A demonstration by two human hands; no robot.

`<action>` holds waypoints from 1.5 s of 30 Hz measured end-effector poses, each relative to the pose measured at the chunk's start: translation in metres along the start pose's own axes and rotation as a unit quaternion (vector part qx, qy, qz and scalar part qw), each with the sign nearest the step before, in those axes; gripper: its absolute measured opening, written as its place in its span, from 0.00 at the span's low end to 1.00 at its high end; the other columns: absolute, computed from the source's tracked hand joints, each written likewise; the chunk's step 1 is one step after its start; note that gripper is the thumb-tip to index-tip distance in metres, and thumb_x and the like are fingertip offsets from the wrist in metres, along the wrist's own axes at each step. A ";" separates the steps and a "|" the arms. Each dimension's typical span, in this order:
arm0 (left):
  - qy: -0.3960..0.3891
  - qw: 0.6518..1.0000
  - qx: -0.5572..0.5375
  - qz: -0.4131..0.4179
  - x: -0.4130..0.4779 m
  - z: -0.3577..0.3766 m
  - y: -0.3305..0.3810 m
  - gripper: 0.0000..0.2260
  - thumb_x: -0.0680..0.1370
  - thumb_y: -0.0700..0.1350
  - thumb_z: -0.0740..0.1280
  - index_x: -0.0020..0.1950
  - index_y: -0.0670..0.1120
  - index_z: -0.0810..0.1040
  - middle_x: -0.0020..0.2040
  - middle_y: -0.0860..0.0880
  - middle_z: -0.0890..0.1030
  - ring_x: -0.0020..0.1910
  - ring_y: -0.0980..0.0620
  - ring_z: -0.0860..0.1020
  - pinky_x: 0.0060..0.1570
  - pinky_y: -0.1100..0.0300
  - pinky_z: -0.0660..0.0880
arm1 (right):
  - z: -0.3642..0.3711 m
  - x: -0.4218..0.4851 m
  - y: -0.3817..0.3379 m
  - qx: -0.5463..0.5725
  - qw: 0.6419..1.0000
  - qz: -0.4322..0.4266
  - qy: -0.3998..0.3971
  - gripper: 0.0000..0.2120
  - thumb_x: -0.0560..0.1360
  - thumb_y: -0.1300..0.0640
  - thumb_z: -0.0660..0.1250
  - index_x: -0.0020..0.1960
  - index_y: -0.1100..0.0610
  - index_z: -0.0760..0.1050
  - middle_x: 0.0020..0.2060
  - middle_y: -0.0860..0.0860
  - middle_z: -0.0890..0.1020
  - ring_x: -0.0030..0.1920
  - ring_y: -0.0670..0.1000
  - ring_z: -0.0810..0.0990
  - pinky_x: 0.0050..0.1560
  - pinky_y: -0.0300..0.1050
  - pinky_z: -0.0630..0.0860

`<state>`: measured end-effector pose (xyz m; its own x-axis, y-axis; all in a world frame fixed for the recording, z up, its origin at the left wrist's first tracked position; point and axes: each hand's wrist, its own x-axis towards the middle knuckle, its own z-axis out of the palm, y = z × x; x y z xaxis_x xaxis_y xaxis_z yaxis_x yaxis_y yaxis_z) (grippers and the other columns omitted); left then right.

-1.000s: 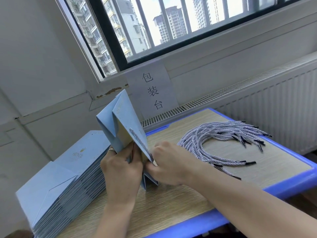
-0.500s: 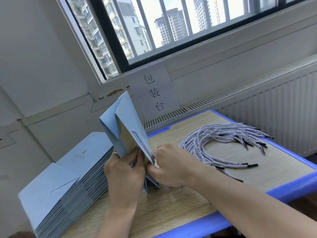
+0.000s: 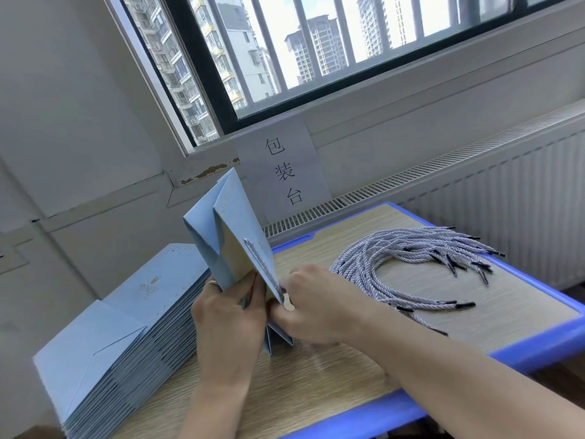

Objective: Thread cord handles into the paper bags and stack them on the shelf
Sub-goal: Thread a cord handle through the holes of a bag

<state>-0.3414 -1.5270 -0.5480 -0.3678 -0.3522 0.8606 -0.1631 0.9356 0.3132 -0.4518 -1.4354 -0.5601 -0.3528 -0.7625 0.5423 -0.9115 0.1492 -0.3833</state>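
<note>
On woodgrain table (image 3: pixel 316 391) — creased paper bag (image 3: pixel 228 223)

daylight falls through a barred, dark-framed window (image 3: pixel 348 52) looking onto high-rise blocks (image 3: pixel 319 45), set in a white wall (image 3: pixel 63 122) with a paper sign (image 3: pixel 285 175) below the sill, above a slotted vent grille (image 3: pixel 411 182) and a white ribbed radiator (image 3: pixel 522 210) behind a wood-grain table (image 3: pixel 300 381) edged in blue.

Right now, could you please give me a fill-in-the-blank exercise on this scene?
The left hand and right hand grip a folded light-blue paper bag on a wood-grain table with a ____ rim.
The loose grey twisted cords have ____ tips.
The stack of flat light-blue bags lies to the hands' ____.
Missing: blue, black, left.
</note>
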 end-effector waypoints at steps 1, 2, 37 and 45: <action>-0.003 1.000 0.004 -0.006 0.000 0.000 -0.002 0.13 0.72 0.42 0.68 0.27 0.45 0.75 0.25 0.54 0.62 0.26 0.59 0.60 0.31 0.71 0.58 | 0.001 0.000 0.001 0.000 1.000 -0.002 0.001 0.18 0.70 0.46 0.60 0.32 0.59 0.71 0.32 0.57 0.75 0.35 0.60 0.76 0.37 0.57 0.78; -0.007 1.000 0.013 -0.011 0.000 -0.001 -0.004 0.12 0.72 0.44 0.68 0.27 0.45 0.77 0.24 0.51 0.66 0.27 0.57 0.62 0.31 0.71 0.58 | 0.001 0.001 0.001 0.002 1.000 -0.004 0.003 0.18 0.69 0.45 0.59 0.32 0.59 0.70 0.31 0.57 0.75 0.34 0.60 0.76 0.37 0.57 0.78; 0.007 0.988 0.136 -0.073 0.081 -0.064 0.058 0.10 0.77 0.46 0.68 0.58 0.45 0.79 0.37 0.45 0.80 0.36 0.54 0.64 0.43 0.64 0.60 | -0.009 -0.004 -0.003 0.004 0.999 0.003 -0.053 0.39 0.69 0.23 0.53 0.48 0.59 0.79 0.41 0.52 0.79 0.41 0.53 0.79 0.41 0.54 0.80; 0.124 0.955 -0.090 -0.254 0.070 -0.094 0.013 0.03 0.75 0.43 0.71 0.48 0.48 0.82 0.35 0.49 0.83 0.29 0.52 0.82 0.43 0.50 0.82 | -0.022 -0.002 -0.011 0.109 0.989 0.067 -0.069 0.35 0.67 0.23 0.61 0.64 0.46 0.69 0.45 0.39 0.72 0.48 0.43 0.72 0.50 0.43 0.71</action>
<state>-0.2832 -1.5373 -0.4463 -0.0514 -0.7664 0.6403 -0.0943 0.6420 0.7609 -0.4456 -1.4216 -0.5407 -0.4210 -0.8264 0.3740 -0.7863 0.1269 -0.6047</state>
